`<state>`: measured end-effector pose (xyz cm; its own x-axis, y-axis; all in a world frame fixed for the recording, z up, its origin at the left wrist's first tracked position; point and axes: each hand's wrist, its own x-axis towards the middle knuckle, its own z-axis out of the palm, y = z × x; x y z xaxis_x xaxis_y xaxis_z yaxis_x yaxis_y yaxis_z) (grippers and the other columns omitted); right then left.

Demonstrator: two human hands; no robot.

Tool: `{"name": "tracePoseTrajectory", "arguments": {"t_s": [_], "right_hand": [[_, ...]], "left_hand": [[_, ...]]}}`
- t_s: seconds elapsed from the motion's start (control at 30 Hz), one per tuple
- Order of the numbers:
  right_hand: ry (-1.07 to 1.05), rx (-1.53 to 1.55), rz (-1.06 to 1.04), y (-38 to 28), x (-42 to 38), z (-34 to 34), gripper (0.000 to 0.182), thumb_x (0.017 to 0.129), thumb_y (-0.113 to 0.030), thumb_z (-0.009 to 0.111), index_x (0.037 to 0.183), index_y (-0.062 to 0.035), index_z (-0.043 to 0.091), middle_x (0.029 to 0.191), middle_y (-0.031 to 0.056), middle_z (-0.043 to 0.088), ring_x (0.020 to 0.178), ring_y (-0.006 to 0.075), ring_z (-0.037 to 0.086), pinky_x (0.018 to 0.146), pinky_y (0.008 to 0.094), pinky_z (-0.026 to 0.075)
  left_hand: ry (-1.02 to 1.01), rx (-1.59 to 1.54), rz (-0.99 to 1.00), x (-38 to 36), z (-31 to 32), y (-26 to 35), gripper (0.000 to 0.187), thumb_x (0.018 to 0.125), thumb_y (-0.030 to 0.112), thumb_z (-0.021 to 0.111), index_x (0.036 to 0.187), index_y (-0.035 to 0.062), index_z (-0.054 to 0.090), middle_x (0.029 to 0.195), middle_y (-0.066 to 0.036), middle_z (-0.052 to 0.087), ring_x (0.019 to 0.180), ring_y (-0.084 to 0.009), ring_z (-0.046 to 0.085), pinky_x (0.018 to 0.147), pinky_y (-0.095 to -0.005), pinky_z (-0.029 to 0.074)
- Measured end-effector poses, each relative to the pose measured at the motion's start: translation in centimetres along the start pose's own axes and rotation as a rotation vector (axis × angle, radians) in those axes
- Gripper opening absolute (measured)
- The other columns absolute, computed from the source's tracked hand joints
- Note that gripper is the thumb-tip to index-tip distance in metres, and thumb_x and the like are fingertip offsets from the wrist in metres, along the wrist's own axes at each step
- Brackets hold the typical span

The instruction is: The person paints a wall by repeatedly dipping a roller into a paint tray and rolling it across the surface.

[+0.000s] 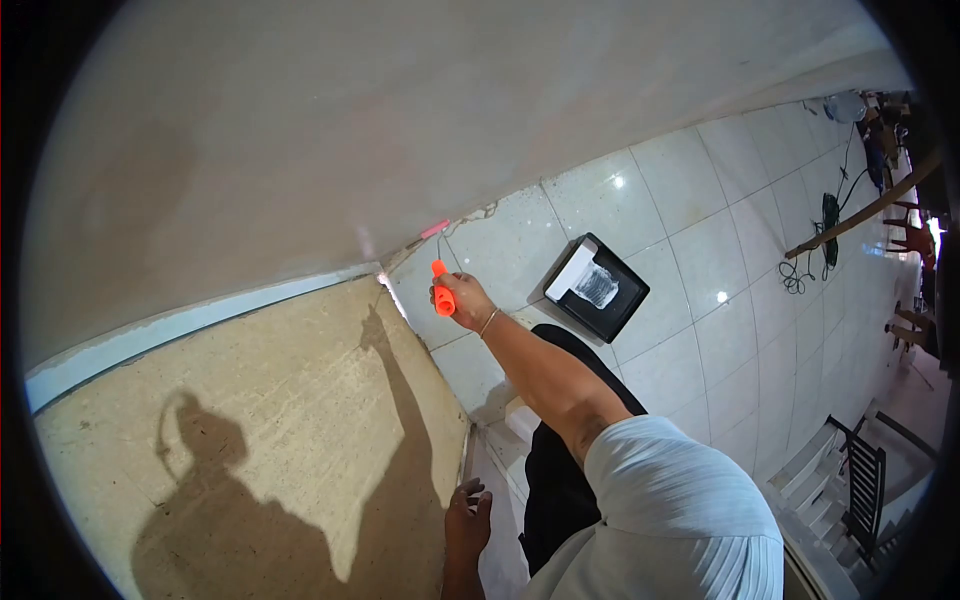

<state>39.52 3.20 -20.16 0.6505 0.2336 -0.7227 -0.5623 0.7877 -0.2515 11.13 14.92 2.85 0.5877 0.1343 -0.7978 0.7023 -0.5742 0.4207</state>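
My right hand (463,300) is closed around the orange handle of a small paint roller (443,290). The roller's narrow pink sleeve lies along the foot of the pale wall (400,130), where wall and floor meet. Down at the bottom, my left hand (467,515) hangs beside the tan board with its fingers loosely bent and apart, holding nothing. Right of my right hand, a black paint tray (627,312) rests on the floor, with white paint on its sloped part.
A tan board-like surface (290,400) carrying my shadow fills the lower left. White tiles (690,200) cover the floor. Farther right are a wooden pole (865,212), coiled dark cables (830,225), red chairs (910,240) and a staircase with a black railing (862,480).
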Motion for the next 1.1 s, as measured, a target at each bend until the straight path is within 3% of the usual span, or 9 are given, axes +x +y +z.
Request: {"name": "tracePoseTrajectory", "arguments": {"t_s": [0.1,0.23,0.33,0.43,0.53,0.63,0.87,1.03,1.1], "right_hand": [[-0.171,0.017,-0.049,-2.0,-5.0,2.3,0.026,0.087,-0.016,0.061,0.100,0.0036,0.050,0.085,0.0122,0.060,0.068,0.0190,0.060,0.061,0.0313,0.051],[-0.172,-0.216,-0.046,-6.6,-25.0,10.9,0.028,0.086,-0.016,0.062,0.102,0.0032,0.051,0.085,0.0107,0.060,0.070,0.0184,0.061,0.062,0.0314,0.051],[-0.210,-0.146,-0.036,-8.5,-32.2,14.1,0.029,0.086,-0.017,0.062,0.103,0.0045,0.051,0.086,0.0106,0.060,0.071,0.0188,0.062,0.062,0.0310,0.050],[-0.128,-0.162,-0.094,-7.4,-25.1,13.0,0.026,0.086,-0.014,0.063,0.096,0.0059,0.050,0.076,0.0103,0.058,0.064,0.0182,0.061,0.056,0.0307,0.051],[-0.066,-0.058,-0.130,-3.4,-8.7,7.0,0.025,0.086,-0.015,0.063,0.094,0.0060,0.054,0.080,0.0102,0.059,0.066,0.0192,0.060,0.060,0.0315,0.050],[-0.036,-0.062,-0.091,-3.4,-1.8,4.5,0.024,0.085,-0.015,0.063,0.093,0.0059,0.054,0.079,0.0102,0.059,0.066,0.0195,0.060,0.061,0.0319,0.050],[-0.018,-0.131,-0.131,-2.2,-17.5,6.4,0.029,0.084,-0.018,0.064,0.093,0.0075,0.055,0.080,0.0103,0.058,0.070,0.0186,0.060,0.055,0.0333,0.049],[-0.002,0.025,-0.163,-2.0,0.5,2.4,0.023,0.086,-0.015,0.062,0.092,0.0058,0.054,0.080,0.0110,0.060,0.069,0.0202,0.060,0.059,0.0323,0.049],[-0.022,-0.024,-0.146,-3.6,0.6,3.8,0.023,0.085,-0.015,0.063,0.091,0.0055,0.055,0.080,0.0110,0.060,0.070,0.0199,0.059,0.059,0.0321,0.048]], "left_hand": [[0.029,-0.040,0.039,-0.5,-0.3,-0.5,0.035,0.089,0.017,0.060,0.117,-0.0030,0.057,0.105,-0.017,0.066,0.089,-0.0242,0.066,0.077,-0.0342,0.051],[-0.021,-0.068,0.170,-0.5,0.3,-0.9,0.031,0.089,0.014,0.058,0.115,-0.0019,0.057,0.099,-0.015,0.067,0.087,-0.0221,0.066,0.076,-0.0328,0.052],[0.026,0.026,0.189,-1.6,0.1,0.7,0.029,0.089,0.012,0.059,0.115,-0.0010,0.056,0.099,-0.014,0.067,0.086,-0.0210,0.065,0.076,-0.0316,0.051],[0.051,-0.140,0.220,-1.7,0.4,0.7,0.030,0.089,0.012,0.060,0.115,-0.0005,0.056,0.101,-0.014,0.066,0.086,-0.0206,0.065,0.075,-0.0316,0.051],[0.073,-0.027,0.174,-1.8,0.3,0.7,0.033,0.088,0.016,0.063,0.114,-0.0037,0.057,0.105,-0.018,0.065,0.088,-0.0240,0.065,0.074,-0.0352,0.051],[0.052,0.058,0.116,-2.1,0.3,-0.9,0.035,0.088,0.017,0.063,0.115,-0.0037,0.057,0.107,-0.018,0.065,0.088,-0.0254,0.065,0.076,-0.0348,0.051],[-0.058,0.060,-0.025,-2.9,2.1,-4.4,0.034,0.088,0.015,0.062,0.117,-0.0003,0.057,0.104,-0.014,0.067,0.087,-0.0217,0.065,0.075,-0.0337,0.051],[-0.037,-0.007,0.030,-1.3,0.5,-1.0,0.036,0.088,0.018,0.063,0.118,-0.0016,0.056,0.108,-0.016,0.065,0.088,-0.0261,0.066,0.075,-0.0347,0.052],[-0.004,-0.045,0.024,-0.6,-0.5,0.0,0.036,0.088,0.017,0.063,0.117,-0.0016,0.057,0.107,-0.016,0.066,0.087,-0.0258,0.066,0.075,-0.0349,0.052]]}}
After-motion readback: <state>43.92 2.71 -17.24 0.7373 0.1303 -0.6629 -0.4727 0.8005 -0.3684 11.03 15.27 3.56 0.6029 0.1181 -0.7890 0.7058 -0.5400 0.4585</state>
